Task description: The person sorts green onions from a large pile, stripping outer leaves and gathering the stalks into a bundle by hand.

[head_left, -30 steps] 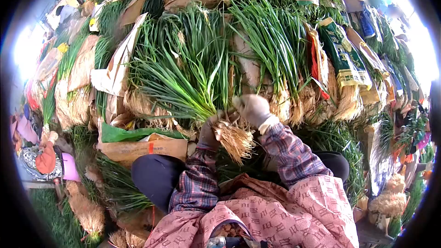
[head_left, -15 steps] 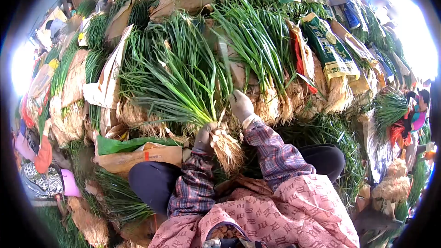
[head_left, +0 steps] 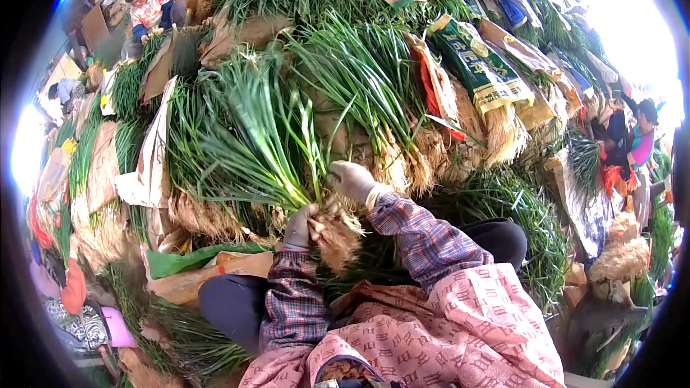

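My left hand [head_left: 300, 227], in a pale glove, is closed around a bunch of green onions [head_left: 269, 162] just above the roots. The leaves fan up and to the left, and the tan roots [head_left: 338, 241] hang below the fist toward my lap. My right hand [head_left: 351, 181], also gloved, is up and to the right of the left one, beside the bunch's right-hand stalks. Its fingers are curled together with the tips against those stalks. Whatever lies between these fingertips is hidden.
More green onions with roots [head_left: 388, 165] lie in rows ahead, with a green printed sack [head_left: 478, 65] on them. A brown paper sack [head_left: 208, 276] lies by my left knee, loose greens [head_left: 532, 219] at my right. Other people [head_left: 636, 133] are at the far right and upper left.
The view has shifted slightly. My right hand has come lower and turned leftward, nearer the left hand. The bunch stands more upright, still in my left hand.
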A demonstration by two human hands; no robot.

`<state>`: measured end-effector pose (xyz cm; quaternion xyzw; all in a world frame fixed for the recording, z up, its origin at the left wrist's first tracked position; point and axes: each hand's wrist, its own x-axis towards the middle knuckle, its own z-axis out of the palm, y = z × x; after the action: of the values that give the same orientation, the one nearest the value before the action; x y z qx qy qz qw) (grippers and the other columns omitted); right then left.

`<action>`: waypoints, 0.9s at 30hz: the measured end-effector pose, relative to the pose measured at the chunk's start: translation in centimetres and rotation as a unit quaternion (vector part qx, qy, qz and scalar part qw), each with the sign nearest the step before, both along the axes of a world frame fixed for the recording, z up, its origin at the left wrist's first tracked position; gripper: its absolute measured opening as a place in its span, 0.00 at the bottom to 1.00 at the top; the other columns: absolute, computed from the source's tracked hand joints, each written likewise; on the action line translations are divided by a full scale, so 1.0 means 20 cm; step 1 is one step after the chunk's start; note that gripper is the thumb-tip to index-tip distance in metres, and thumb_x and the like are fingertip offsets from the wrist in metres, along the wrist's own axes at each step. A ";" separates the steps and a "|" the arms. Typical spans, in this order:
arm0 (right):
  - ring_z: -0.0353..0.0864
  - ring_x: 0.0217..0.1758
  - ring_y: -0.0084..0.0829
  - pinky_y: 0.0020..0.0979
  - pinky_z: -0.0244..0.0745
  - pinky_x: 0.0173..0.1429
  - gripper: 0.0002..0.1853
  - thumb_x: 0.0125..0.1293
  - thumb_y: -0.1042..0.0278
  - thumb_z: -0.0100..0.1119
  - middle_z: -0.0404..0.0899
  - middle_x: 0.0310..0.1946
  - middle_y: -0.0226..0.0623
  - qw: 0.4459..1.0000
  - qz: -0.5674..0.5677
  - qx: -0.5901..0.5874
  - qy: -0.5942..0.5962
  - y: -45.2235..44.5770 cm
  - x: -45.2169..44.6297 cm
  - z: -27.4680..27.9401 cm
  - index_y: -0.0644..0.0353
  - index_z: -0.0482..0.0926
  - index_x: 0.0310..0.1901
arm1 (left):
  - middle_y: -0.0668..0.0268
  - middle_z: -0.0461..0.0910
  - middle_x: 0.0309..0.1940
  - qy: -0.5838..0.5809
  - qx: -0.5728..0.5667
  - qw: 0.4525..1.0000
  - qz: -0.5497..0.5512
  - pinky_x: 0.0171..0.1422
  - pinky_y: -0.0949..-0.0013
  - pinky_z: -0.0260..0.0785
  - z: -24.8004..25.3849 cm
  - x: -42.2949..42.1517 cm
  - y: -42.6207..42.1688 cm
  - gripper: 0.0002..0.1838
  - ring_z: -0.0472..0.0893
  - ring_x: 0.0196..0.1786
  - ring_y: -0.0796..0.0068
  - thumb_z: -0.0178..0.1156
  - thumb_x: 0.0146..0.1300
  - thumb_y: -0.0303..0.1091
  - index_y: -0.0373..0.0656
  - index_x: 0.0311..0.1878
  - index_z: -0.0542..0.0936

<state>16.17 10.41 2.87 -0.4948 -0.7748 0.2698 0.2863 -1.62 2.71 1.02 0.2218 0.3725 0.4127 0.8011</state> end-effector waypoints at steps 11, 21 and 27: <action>0.77 0.46 0.44 0.39 0.72 0.51 0.13 0.62 0.70 0.52 0.77 0.41 0.47 0.978 -0.189 -0.061 0.060 0.06 0.06 -0.13 0.68 0.75 0.45 | 0.62 0.73 0.27 -0.100 0.077 0.990 0.068 0.20 0.75 0.67 0.17 -0.02 -0.01 0.16 0.72 0.23 0.76 0.55 0.52 0.29 0.40 0.45 0.71; 0.81 0.43 0.35 0.33 0.78 0.46 0.25 0.62 0.52 0.59 0.77 0.48 0.46 0.900 -0.265 -0.079 -0.337 0.14 0.34 0.45 0.62 0.70 0.53 | 0.61 0.80 0.33 -0.152 0.062 0.982 0.098 0.23 0.84 0.65 -0.16 -0.01 0.09 0.16 0.74 0.24 0.84 0.56 0.60 0.32 0.32 0.47 0.75; 0.73 0.28 0.25 0.24 0.71 0.32 0.16 0.69 0.60 0.49 0.75 0.32 0.38 0.945 -0.209 -0.116 0.223 0.33 0.36 0.09 0.65 0.71 0.48 | 0.63 0.76 0.34 -0.159 0.159 0.965 0.135 0.32 0.79 0.74 -0.02 -0.09 0.05 0.18 0.78 0.31 0.76 0.54 0.51 0.25 0.34 0.48 0.72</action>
<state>23.41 16.99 4.76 -0.6023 -0.5340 0.3955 0.4424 -3.38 3.67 0.56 0.2259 0.1960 0.6008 0.7413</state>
